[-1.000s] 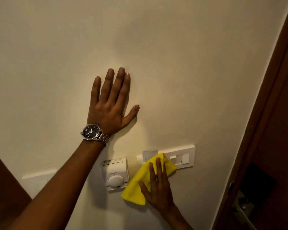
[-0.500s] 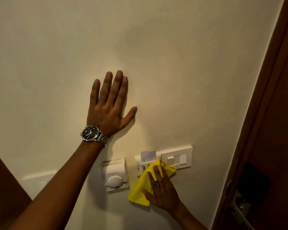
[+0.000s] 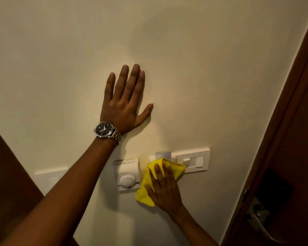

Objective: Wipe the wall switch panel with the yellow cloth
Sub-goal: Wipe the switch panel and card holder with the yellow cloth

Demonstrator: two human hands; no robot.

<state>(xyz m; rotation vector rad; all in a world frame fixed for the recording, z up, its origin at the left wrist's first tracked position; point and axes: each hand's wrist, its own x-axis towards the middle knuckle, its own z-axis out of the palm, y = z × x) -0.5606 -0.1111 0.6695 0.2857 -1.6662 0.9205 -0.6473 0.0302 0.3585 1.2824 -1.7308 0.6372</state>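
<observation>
A white wall switch panel (image 3: 194,161) is fixed low on the cream wall, with a small card slot at its left end. My right hand (image 3: 164,189) presses the yellow cloth (image 3: 146,185) flat against the panel's left part, which the cloth hides. My left hand (image 3: 124,103) lies flat on the wall above, fingers spread, holding nothing, with a steel wristwatch (image 3: 108,132) on its wrist.
A white thermostat (image 3: 126,174) with a round dial sits just left of the cloth. Another white plate (image 3: 48,174) lies further left, partly behind my forearm. A dark wooden door frame (image 3: 283,121) and a metal door handle (image 3: 261,221) stand at the right.
My right hand has slid the cloth left and slightly down along the panel, uncovering its right switches. The left hand has stayed flat on the wall.
</observation>
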